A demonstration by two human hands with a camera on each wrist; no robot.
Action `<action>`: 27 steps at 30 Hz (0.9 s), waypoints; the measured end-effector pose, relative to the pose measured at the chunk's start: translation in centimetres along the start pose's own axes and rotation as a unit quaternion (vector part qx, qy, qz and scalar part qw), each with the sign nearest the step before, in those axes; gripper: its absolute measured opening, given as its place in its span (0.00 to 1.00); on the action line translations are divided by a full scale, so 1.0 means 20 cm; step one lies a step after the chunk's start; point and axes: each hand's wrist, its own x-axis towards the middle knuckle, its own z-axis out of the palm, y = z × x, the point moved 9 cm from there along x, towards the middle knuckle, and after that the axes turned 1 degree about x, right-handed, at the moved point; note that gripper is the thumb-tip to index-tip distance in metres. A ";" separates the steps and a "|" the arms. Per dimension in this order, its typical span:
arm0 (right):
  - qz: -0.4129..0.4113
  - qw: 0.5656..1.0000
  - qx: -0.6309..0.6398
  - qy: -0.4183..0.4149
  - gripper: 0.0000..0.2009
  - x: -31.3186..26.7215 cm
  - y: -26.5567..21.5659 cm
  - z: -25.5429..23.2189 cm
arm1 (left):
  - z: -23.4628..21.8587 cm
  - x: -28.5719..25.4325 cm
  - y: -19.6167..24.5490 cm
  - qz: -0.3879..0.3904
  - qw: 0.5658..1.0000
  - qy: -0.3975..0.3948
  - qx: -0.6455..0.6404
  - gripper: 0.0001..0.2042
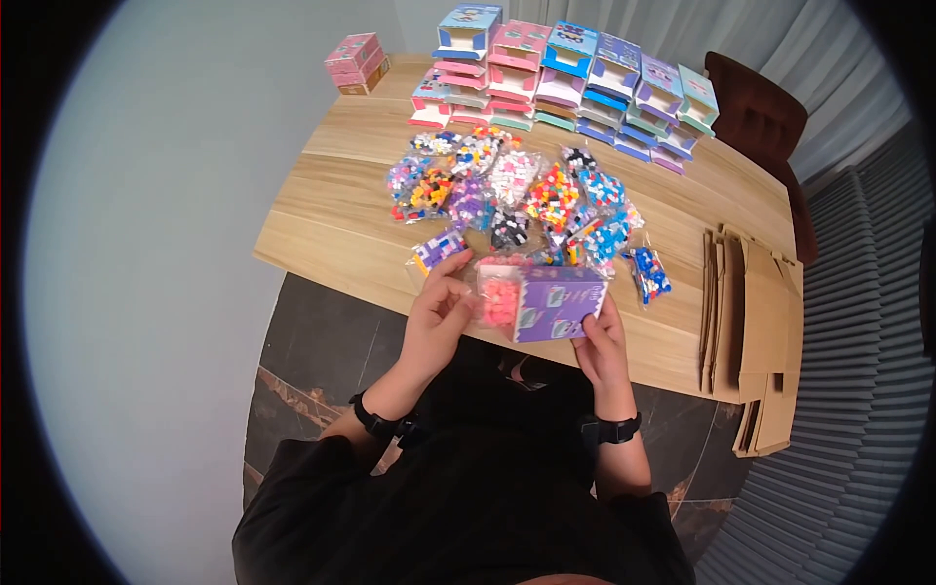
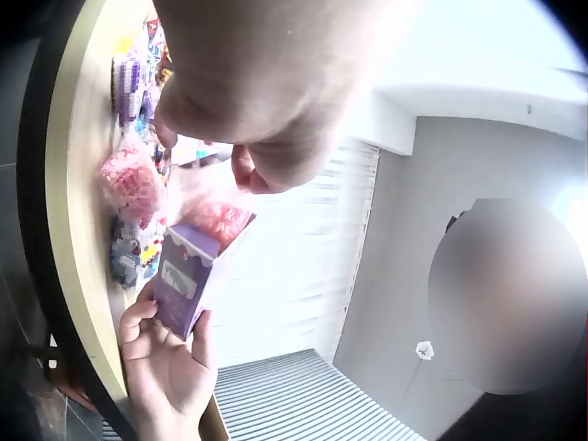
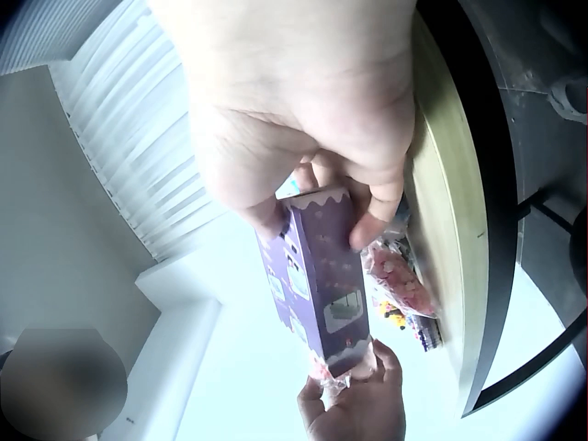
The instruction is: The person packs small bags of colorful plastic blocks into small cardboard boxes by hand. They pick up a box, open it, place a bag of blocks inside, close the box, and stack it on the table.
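Observation:
A small purple cardboard box (image 1: 561, 307) is held over the near table edge by my right hand (image 1: 604, 351), thumb on the printed face and fingers behind. From the box's open left end comes a clear bag of pink bricks (image 1: 499, 302). My left hand (image 1: 437, 317) pinches the plastic of that bag between thumb and fingers. The left wrist view shows the pink bag (image 2: 220, 219) partly inside the box (image 2: 184, 285). A second bag of pink bricks (image 2: 133, 179) lies on the table close by. The right wrist view has the box (image 3: 322, 276) gripped at its other end.
Several clear bags of coloured bricks (image 1: 514, 177) cover the table's middle. Behind them stand rows of opened small boxes (image 1: 565, 83). Pink boxes (image 1: 355, 60) sit at the far left corner. Flattened brown cardboard (image 1: 765, 322) leans at the right edge, with a chair (image 1: 756, 107) beyond.

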 end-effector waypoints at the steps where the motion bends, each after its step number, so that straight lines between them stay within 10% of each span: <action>1: 0.001 1.000 0.015 0.009 0.30 0.00 -0.01 -0.01 | -0.04 0.00 -0.01 -0.010 0.998 0.024 -0.063 0.02; 6: -0.001 0.997 0.081 0.019 0.27 0.01 -0.02 -0.02 | -0.35 0.03 -0.08 -0.046 0.935 0.136 -0.323 0.04; 17: 0.009 0.996 0.084 0.023 0.28 0.01 -0.01 -0.02 | -0.82 -0.04 -0.35 -0.041 0.886 0.353 -0.298 0.06; 27: 0.020 0.998 0.062 0.016 0.27 0.00 0.00 -0.04 | -0.72 0.01 -0.17 0.007 0.943 0.234 0.237 0.13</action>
